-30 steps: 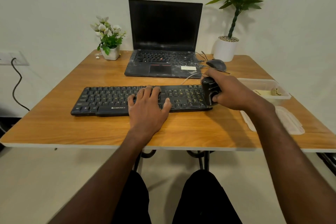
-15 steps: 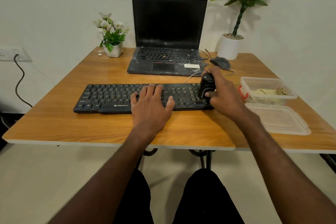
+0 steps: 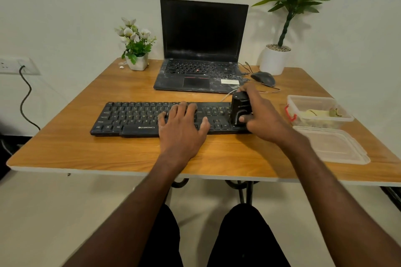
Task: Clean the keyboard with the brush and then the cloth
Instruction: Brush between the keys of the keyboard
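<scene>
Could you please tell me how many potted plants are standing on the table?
2: a small flowering plant at the back left beside the laptop, and a tall leafy plant at the back right behind the mouse.

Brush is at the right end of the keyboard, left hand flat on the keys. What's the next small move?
Probably sweep the brush leftward along the keys: the right hand holds it upright at the keyboard's right end, and the left hand presses down mid-board, steadying it.

Person, seated. Both forearms bare from wrist to elbow, no sleeves in sight. Left hand (image 3: 183, 130) and right hand (image 3: 263, 119) bare: no gloves, rings, watch or bands. Fingers (image 3: 173, 112) with short nails. Legs in plain black trousers (image 3: 245, 236).
</scene>
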`<state>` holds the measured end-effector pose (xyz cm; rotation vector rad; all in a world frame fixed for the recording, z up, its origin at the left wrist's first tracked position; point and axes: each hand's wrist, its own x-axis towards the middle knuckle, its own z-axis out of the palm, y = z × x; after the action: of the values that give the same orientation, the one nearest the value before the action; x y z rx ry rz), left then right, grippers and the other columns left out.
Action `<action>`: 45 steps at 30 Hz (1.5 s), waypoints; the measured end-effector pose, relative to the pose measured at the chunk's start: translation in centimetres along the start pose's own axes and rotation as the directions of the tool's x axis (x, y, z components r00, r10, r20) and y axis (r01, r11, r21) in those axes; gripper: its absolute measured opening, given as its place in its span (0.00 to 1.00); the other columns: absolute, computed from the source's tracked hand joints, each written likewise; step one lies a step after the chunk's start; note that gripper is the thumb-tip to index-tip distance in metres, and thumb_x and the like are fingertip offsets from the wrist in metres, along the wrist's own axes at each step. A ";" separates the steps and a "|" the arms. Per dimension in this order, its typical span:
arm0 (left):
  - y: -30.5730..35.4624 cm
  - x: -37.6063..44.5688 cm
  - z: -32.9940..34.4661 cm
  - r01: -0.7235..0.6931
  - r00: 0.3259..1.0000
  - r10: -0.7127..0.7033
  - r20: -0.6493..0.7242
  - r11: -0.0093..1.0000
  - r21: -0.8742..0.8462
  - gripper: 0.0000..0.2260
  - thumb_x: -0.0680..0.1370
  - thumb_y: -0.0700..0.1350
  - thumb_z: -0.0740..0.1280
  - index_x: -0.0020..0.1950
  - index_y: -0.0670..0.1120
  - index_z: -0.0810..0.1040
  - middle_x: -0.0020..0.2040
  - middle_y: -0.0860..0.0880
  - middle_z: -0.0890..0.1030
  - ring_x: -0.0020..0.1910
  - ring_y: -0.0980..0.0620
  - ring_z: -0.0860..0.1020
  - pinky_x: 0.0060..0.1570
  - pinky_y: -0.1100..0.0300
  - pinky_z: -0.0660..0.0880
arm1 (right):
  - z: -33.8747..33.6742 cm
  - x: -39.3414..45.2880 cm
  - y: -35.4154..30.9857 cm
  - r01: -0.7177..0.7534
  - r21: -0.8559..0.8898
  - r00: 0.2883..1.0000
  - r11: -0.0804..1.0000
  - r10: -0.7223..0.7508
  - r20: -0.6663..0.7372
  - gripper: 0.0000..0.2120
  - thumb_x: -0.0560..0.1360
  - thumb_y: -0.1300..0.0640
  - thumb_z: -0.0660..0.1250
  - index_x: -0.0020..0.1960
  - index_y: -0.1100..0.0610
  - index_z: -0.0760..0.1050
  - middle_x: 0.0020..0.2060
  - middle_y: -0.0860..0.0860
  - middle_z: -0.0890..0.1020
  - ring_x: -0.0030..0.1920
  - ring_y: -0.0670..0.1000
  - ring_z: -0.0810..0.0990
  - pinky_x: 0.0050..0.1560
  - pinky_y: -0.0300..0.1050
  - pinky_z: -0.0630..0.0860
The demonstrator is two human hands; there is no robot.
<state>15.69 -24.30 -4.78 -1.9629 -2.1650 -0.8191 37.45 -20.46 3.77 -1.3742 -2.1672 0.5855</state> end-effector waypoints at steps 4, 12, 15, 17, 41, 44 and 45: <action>0.0 0.0 0.1 -0.004 1.000 0.004 -0.009 1.000 -0.005 0.25 0.83 0.64 0.52 0.74 0.53 0.71 0.72 0.52 0.73 0.73 0.48 0.71 0.74 0.36 0.64 | -3.2 0.0 0.3 -0.049 -0.076 0.976 0.996 0.064 0.208 0.35 0.74 0.70 0.73 0.71 0.46 0.62 0.61 0.50 0.76 0.58 0.50 0.78 0.47 0.41 0.78; 0.0 0.0 0.0 -0.002 1.000 0.002 -0.011 1.000 -0.016 0.24 0.83 0.64 0.53 0.73 0.54 0.71 0.72 0.53 0.73 0.73 0.49 0.70 0.75 0.37 0.63 | -2.1 0.2 0.9 -0.031 -0.015 0.998 0.999 0.032 0.056 0.36 0.74 0.69 0.73 0.72 0.46 0.61 0.61 0.52 0.78 0.58 0.51 0.79 0.49 0.45 0.80; 0.0 0.0 0.1 0.000 1.000 0.000 -0.015 1.000 -0.020 0.23 0.83 0.64 0.54 0.73 0.54 0.72 0.71 0.53 0.73 0.73 0.49 0.71 0.75 0.37 0.63 | -2.4 0.0 1.4 -0.097 -0.062 0.994 0.993 0.100 0.047 0.38 0.75 0.69 0.72 0.75 0.49 0.56 0.62 0.55 0.78 0.59 0.53 0.79 0.54 0.50 0.81; -0.1 0.0 0.0 0.002 1.000 -0.002 -0.015 1.000 -0.020 0.23 0.84 0.64 0.55 0.73 0.54 0.72 0.71 0.53 0.73 0.73 0.49 0.71 0.76 0.37 0.63 | -2.7 0.0 1.8 -0.118 -0.118 0.993 0.986 0.118 -0.008 0.38 0.76 0.69 0.71 0.76 0.51 0.53 0.58 0.56 0.78 0.55 0.53 0.80 0.52 0.51 0.81; 0.1 -0.1 -0.3 -0.005 1.000 0.004 -0.021 1.000 -0.017 0.23 0.84 0.64 0.56 0.73 0.53 0.73 0.71 0.53 0.74 0.72 0.50 0.71 0.76 0.38 0.63 | -0.9 0.1 -0.7 0.046 0.688 0.963 0.724 0.151 -0.223 0.25 0.82 0.64 0.66 0.72 0.44 0.64 0.59 0.47 0.80 0.53 0.42 0.85 0.44 0.42 0.83; 0.0 -0.1 -0.3 -0.004 1.000 0.004 -0.017 1.000 -0.017 0.23 0.84 0.64 0.56 0.73 0.53 0.73 0.71 0.53 0.74 0.72 0.50 0.71 0.76 0.38 0.63 | -0.8 0.1 -1.2 0.094 0.677 0.948 0.730 0.141 -0.284 0.23 0.81 0.64 0.66 0.69 0.44 0.67 0.57 0.46 0.81 0.57 0.46 0.84 0.51 0.50 0.84; 0.0 -0.1 -0.3 -0.004 1.000 0.004 -0.018 1.000 -0.017 0.23 0.84 0.64 0.56 0.73 0.53 0.73 0.71 0.53 0.74 0.72 0.50 0.71 0.75 0.39 0.63 | -0.8 0.2 -1.3 0.099 0.681 0.945 0.725 0.145 -0.292 0.23 0.81 0.64 0.66 0.69 0.44 0.67 0.56 0.46 0.82 0.57 0.47 0.84 0.53 0.51 0.84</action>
<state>15.66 -24.55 -4.58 -1.9595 -2.1507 -0.8543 36.98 -20.78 5.22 -0.9819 -1.4239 0.9764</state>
